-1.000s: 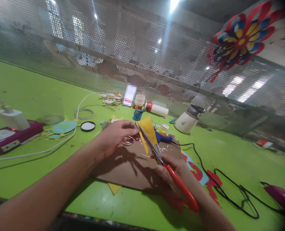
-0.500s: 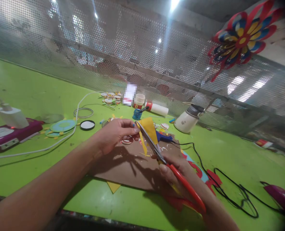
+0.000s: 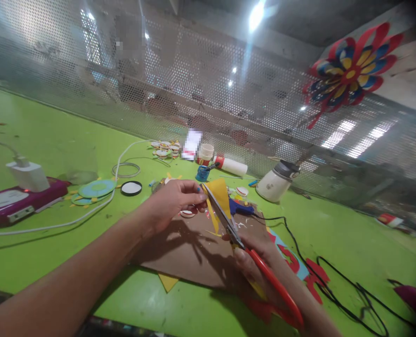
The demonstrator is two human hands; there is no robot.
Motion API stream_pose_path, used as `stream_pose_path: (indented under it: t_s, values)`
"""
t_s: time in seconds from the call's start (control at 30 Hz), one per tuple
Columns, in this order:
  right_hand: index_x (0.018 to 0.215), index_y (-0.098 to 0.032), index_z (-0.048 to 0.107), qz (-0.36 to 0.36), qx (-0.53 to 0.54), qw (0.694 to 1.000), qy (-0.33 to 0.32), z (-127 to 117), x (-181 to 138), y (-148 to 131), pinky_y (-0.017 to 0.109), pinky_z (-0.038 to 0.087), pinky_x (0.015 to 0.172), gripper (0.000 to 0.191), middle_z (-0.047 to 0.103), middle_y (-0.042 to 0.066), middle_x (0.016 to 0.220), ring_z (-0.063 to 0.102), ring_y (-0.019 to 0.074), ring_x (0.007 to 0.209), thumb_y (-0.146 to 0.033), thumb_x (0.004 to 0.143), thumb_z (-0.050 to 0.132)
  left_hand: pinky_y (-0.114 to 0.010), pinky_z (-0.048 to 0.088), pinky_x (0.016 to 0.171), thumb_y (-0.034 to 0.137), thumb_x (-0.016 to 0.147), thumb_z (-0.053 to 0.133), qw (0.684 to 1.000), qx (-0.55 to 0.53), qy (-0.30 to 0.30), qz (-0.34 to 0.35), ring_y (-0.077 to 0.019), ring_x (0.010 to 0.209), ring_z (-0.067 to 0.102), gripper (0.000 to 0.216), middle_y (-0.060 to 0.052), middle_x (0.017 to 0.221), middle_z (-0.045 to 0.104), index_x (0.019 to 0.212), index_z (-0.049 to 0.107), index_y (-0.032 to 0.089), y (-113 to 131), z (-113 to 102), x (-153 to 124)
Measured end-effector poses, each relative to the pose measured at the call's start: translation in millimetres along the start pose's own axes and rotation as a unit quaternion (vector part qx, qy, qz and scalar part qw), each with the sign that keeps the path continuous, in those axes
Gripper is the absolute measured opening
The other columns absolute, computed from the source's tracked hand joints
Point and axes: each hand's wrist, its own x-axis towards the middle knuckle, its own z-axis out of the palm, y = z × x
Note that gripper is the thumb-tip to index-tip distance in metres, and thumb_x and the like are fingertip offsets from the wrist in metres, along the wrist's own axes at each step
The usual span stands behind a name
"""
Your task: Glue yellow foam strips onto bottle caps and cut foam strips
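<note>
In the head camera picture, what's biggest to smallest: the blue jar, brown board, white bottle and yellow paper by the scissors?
1. Brown board, partly covered
2. White bottle
3. Yellow paper
4. Blue jar

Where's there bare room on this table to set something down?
Green tabletop shows bare between the white cable and left forearm, and right of the white bottle, beyond the black cord. Crowded: the far edge of the brown board, around the blue glue gun and blue jar.

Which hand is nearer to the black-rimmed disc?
Left: the left hand is to the right of the disc; the right hand, holding scissors, is farther right.
</note>
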Motion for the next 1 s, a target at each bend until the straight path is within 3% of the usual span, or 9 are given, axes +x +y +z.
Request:
stream_pose_path:
  t_s: [0.2,0.53,1.0]
  values:
    - [0.113,-0.015,0.07,0.004,0.031,0.999,-0.007,1.6,-0.5,-1.7,0.025,0.031,0.05,0.058,0.045,-0.003,0.058,0.038,0.0113,0.051,-0.064,0.092,0.045,-0.025,0.041,0.06,0.032,0.055,0.087,1.0,-0.005,-0.004,0.004,-0.0102,0.057,0.055,0.033,0.001,0.06,0.061,0.066,0.062,0.013,0.0,-0.1,-0.6]
    - [0.108,-0.016,0.072,-0.002,-0.001,1.0,0.022,2.4,-1.2,-2.6,0.026,0.036,0.052,0.055,0.055,0.001,0.062,0.043,0.0136,0.053,-0.062,0.091,0.046,-0.025,0.04,0.058,0.028,0.056,0.085,1.0,-0.008,-0.003,0.005,-0.0103,0.056,0.056,0.029,0.001,0.058,0.061,0.065,0.062,0.013,0.0,1.0,-0.5]
    - [0.111,-0.016,0.072,0.016,0.013,1.0,0.007,2.6,-0.2,1.2,0.023,0.031,0.046,0.057,0.043,-0.002,0.057,0.036,0.012,0.05,-0.063,0.091,0.047,-0.025,0.041,0.059,0.028,0.057,0.085,1.0,-0.009,-0.004,-0.001,-0.0101,0.055,0.056,0.027,0.001,0.059,0.061,0.065,0.063,0.013,1.5,1.5,-1.8]
